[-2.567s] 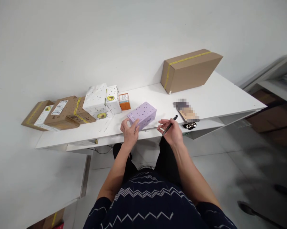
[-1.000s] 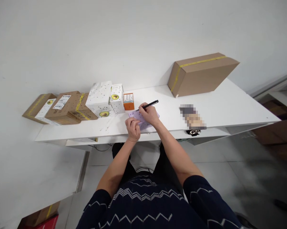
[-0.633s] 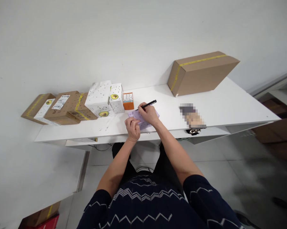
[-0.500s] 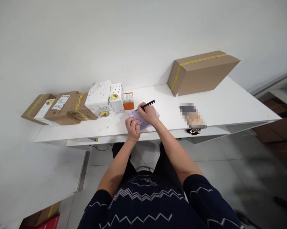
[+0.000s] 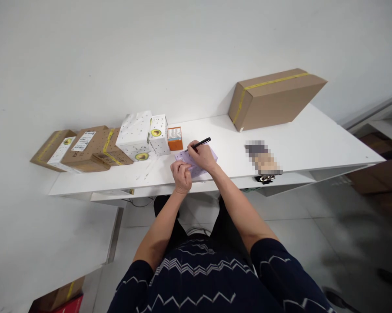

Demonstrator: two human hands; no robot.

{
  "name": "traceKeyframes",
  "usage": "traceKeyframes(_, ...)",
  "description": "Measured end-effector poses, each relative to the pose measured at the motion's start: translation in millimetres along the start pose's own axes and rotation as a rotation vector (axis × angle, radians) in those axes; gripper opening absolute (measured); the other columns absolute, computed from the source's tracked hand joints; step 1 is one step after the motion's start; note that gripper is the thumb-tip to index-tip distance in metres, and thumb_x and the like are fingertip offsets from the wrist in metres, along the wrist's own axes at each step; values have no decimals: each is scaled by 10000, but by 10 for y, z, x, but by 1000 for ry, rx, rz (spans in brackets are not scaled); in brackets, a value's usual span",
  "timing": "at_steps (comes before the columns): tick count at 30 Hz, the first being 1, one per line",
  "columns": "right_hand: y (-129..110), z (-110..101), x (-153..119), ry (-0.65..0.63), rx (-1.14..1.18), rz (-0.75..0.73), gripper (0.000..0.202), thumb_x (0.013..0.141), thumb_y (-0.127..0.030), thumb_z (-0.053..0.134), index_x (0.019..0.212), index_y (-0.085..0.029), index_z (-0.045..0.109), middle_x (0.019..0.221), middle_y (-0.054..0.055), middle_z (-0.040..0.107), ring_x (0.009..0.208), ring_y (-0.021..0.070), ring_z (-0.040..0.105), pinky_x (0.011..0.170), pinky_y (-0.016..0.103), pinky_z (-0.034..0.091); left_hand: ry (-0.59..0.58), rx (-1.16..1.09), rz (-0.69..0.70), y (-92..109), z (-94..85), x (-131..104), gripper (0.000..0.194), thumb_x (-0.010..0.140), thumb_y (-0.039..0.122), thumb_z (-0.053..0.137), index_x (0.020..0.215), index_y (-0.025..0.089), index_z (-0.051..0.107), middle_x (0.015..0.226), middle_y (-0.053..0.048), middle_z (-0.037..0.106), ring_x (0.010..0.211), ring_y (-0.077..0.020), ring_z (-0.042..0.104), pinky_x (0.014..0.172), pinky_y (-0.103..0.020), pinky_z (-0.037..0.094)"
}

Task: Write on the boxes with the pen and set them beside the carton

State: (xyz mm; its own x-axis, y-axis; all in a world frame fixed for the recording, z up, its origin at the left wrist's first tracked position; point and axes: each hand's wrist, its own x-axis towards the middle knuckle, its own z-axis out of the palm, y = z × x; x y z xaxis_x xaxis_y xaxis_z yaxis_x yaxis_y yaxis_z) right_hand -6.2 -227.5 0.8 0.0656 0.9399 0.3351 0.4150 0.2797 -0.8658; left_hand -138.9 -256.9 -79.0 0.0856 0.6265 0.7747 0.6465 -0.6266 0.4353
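Now right hand (image 5: 204, 156) is gripping the pen (image 5: 198, 144), tip touching the purple box (image 5: 196, 163). Left hand (image 5: 182, 176) is clamping that box's near-left corner, just beside the orange box (image 5: 174, 138).

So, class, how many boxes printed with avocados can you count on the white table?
2. A larger avocado box stands left of centre, and a smaller avocado box touches its right side, beside the small orange box. A label further left also shows an avocado; others may be hidden.
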Motion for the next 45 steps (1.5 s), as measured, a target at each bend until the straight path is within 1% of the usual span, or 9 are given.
traceKeyframes(11, 19, 5, -12, 72, 49, 25, 190, 885, -325, 486, 726, -230, 527, 568, -24, 549, 542, 156, 544, 582, 272, 369, -12, 11, 20, -28, 3, -12, 299, 902, 196, 356, 872, 200, 653, 917, -104, 583, 981, -237, 562, 947, -433, 444)
traceKeyframes(19, 40, -77, -19, 339, 455, 173, 214, 905, -431, 523, 862, -222, 544, 660, -20, 628, 557, 123, 589, 583, 246, 476, 29, -12, 21, 5, 4, 4, 295, 911, 204, 347, 864, 198, 639, 909, -106, 586, 973, -237, 568, 927, -432, 448)
traceKeyframes(23, 203, -334, -62, 546, 583, 152, 255, 901, -479, 519, 889, -225, 507, 926, 32, 700, 566, 91, 598, 556, 233, 497, 62, -29, 54, 17, 2, 12, 296, 938, 216, 344, 864, 193, 630, 910, -99, 587, 962, -226, 570, 909, -413, 445)
traceKeyframes(25, 360, -502, -124, 612, 460, 228, 230, 921, -456, 479, 909, -226, 490, 887, 22, 693, 547, 91, 585, 537, 224, 478, 94, -58, 86, 24, 2, 21, 290, 948, 217, 352, 865, 191, 628, 904, -94, 587, 956, -223, 567, 900, -406, 440)
traceKeyframes(27, 536, -639, -204, 464, 133, 390, 199, 950, -389, 426, 963, -210, 512, 770, 7, 673, 558, 105, 592, 562, 221, 467, 120, -73, 105, 33, 2, 33, 285, 952, 214, 356, 868, 189, 627, 899, -90, 585, 949, -221, 565, 888, -401, 438)
traceKeyframes(29, 694, -701, -288, 191, -205, 531, 192, 943, -324, 460, 1010, -176, 561, 726, 21, 675, 622, 131, 631, 614, 228, 468, 136, -80, 112, 42, 0, 43, 282, 954, 211, 358, 873, 189, 627, 899, -89, 584, 944, -221, 565, 878, -399, 438)
traceKeyframes(32, 842, -645, -388, -48, -420, 586, 179, 855, -265, 617, 981, -139, 633, 841, 102, 724, 795, 199, 683, 695, 255, 467, 142, -86, 115, 49, -5, 51, 282, 956, 207, 359, 874, 190, 628, 900, -91, 586, 942, -223, 568, 876, -402, 438)
traceKeyframes(39, 869, -482, -450, -142, -519, 558, 267, 825, -207, 630, 1082, -148, 675, 1030, 144, 732, 978, 257, 664, 784, 292, 451, 108, -77, 108, 29, -9, 42, 303, 957, 228, 345, 886, 192, 637, 915, -101, 585, 961, -232, 567, 907, -417, 441)
traceKeyframes(45, 920, -810, -528, -49, -523, 563, 356, 899, -360, 577, 1164, -139, 666, 1021, 122, 714, 930, 217, 651, 843, 297, 454, 88, -78, 65, 13, 6, 33, 305, 948, 236, 348, 874, 196, 641, 911, -102, 585, 958, -238, 561, 915, -427, 447)
